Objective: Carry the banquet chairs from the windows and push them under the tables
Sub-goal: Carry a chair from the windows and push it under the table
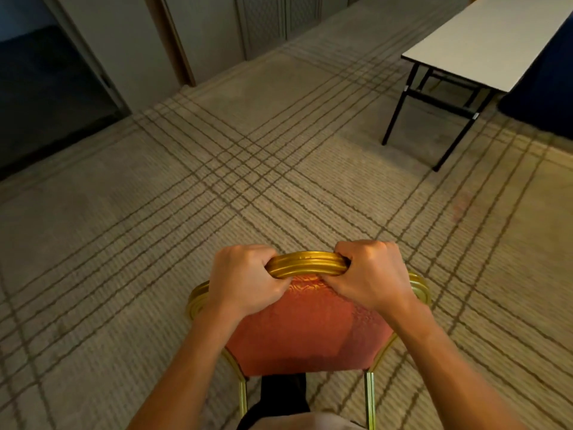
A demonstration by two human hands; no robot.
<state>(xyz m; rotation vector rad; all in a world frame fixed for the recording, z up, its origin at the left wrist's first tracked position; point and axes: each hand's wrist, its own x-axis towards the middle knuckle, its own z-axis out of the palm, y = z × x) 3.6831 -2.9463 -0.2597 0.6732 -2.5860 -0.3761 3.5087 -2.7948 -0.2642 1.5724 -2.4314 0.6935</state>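
A banquet chair (310,330) with a gold metal frame and red patterned back pad fills the lower middle of the head view, its back towards me. My left hand (245,280) grips the left part of the curved gold top rail. My right hand (372,274) grips the right part of the same rail, fingers curled over it. A white folding table (483,41) on black legs stands at the upper right, well beyond the chair. The chair's seat and front legs are hidden behind its back.
Beige carpet (248,169) with a dark line grid covers the floor between the chair and the table. A dark doorway (46,94) opens at the upper left, beside grey wall panels (217,26). Something dark blue (545,88) sits right of the table.
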